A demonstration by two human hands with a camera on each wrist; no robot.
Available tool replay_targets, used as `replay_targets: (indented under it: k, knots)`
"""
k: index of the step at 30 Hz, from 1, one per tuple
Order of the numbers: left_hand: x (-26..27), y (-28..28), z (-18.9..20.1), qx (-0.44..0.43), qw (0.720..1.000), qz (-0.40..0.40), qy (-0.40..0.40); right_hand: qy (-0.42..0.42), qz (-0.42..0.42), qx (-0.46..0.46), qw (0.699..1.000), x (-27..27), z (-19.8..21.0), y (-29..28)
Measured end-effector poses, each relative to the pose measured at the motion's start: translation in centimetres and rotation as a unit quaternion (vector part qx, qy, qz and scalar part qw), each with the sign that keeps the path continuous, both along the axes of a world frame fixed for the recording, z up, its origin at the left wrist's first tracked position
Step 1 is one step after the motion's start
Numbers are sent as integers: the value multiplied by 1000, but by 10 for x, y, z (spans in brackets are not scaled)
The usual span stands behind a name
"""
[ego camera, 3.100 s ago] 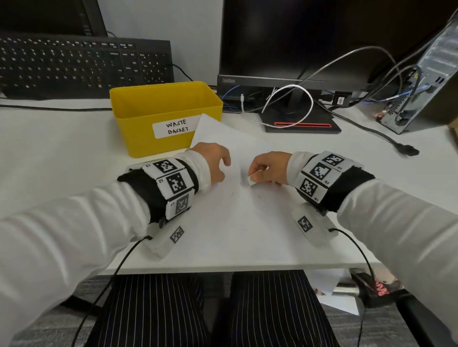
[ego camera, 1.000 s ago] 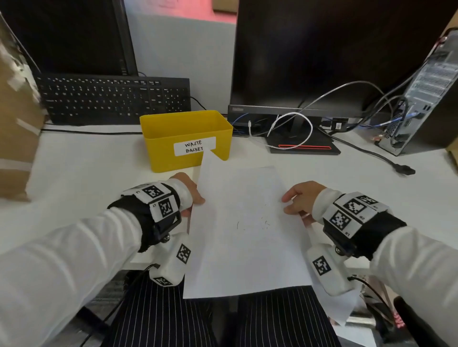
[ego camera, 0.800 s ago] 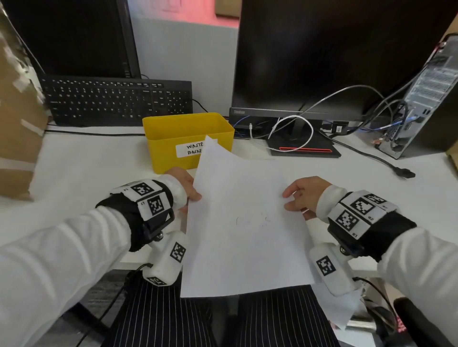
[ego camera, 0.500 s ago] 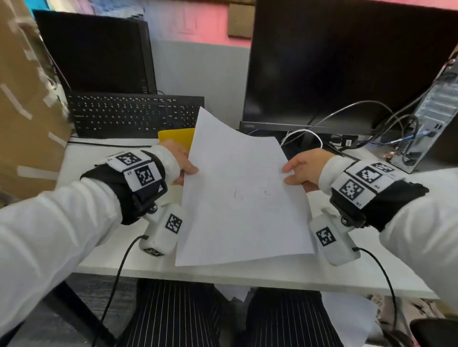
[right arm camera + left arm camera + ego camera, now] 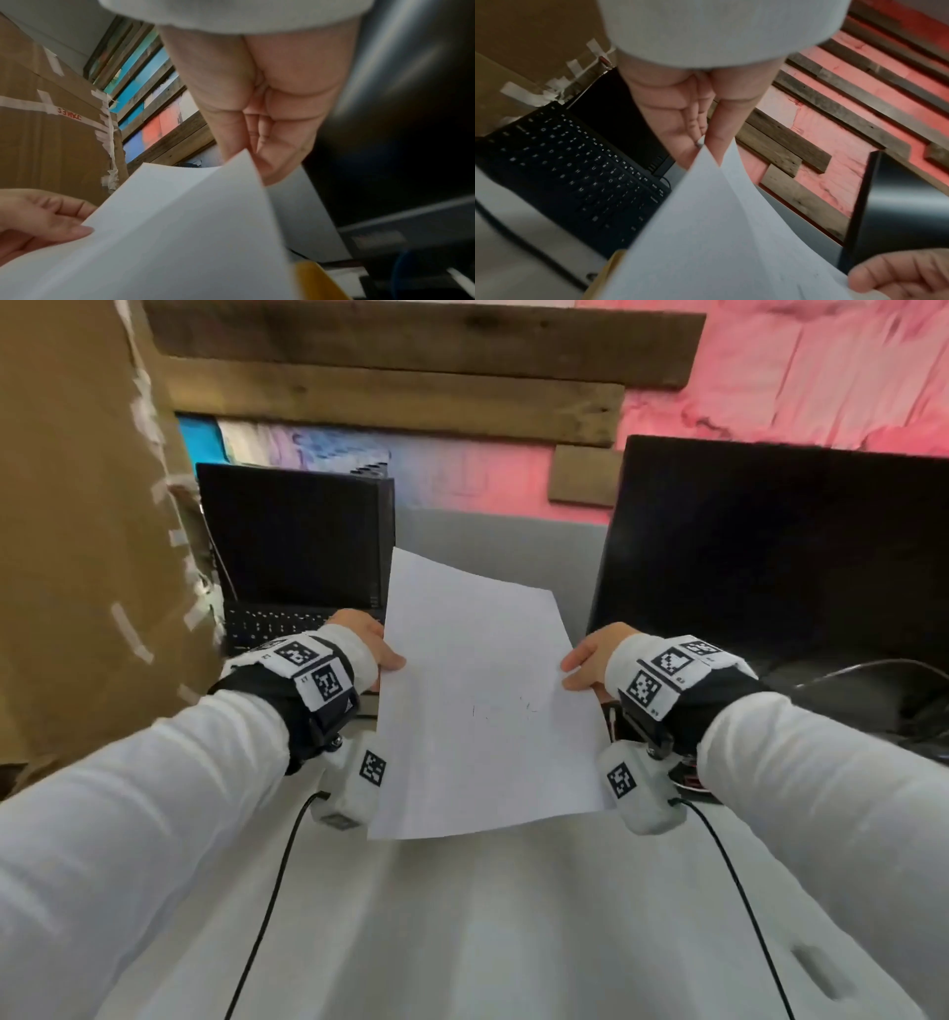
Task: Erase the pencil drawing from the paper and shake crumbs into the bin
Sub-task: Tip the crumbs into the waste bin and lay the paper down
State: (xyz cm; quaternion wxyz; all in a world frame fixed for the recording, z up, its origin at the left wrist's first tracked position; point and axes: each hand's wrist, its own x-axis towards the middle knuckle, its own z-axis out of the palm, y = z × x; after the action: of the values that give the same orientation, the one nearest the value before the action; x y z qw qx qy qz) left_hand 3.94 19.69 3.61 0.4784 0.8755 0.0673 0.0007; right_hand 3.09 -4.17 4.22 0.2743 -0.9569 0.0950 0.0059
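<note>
Holding the paper [image 5: 488, 711] tilted up above the counter [image 5: 513, 916], the left hand [image 5: 367, 642] and right hand [image 5: 590, 660] each pinch a side edge. Faint marks remain, perhaps crumbs. Next: tip it over the yellow bin [image 5: 316, 282], just beneath the paper's far end.

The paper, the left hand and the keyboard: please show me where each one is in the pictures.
paper [image 5: 482, 752]: head view, on the sheet's middle.
left hand [image 5: 680, 121]: left wrist view, on the palm.
keyboard [image 5: 577, 172]: left wrist view, on its keys.
</note>
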Motion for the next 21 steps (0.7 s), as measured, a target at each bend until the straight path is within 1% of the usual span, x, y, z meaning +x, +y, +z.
replay_targets:
  k: [1, 2, 4, 6, 8, 10, 13, 15, 17, 19, 20, 21]
  knots:
    - [9, 0, 4, -14, 1000, -5, 6, -2, 5, -7, 1000, 11, 4, 1]
    - [18, 1, 7, -9, 1000, -3, 2, -6, 9, -11, 1000, 23, 7, 2]
    - [41, 3, 11, 35, 999, 11, -24, -30, 14, 5, 999, 48, 13, 6]
    - [59, 4, 16, 57, 997, 18, -42, -51, 20, 10, 998, 68, 20, 11]
    - [76, 6, 21, 58, 997, 20, -53, -46, 28, -37, 998, 82, 29, 17]
    - [92, 5, 24, 35, 997, 19, -59, -60, 29, -68, 995, 94, 35, 23]
    - [111, 2, 17, -28, 995, 41, -88, -125, 25, -61, 990, 104, 27, 22]
    - [115, 0, 5, -110, 989, 43, -91, -177, 25, -11, 984, 102, 9, 22]
    - [110, -4, -5, -218, 973, 7, -73, -213, 49, 30, 975, 90, -12, 24]
    - [105, -10, -13, -314, 948, -34, -43, -241, 85, 45, 966, 77, -29, 23]
    - [103, -13, -16, -334, 941, -52, -29, -249, 97, 49, 962, 72, -34, 22]
    - [102, -17, -17, -335, 940, -65, -21, -250, 107, 47, 961, 68, -36, 19]
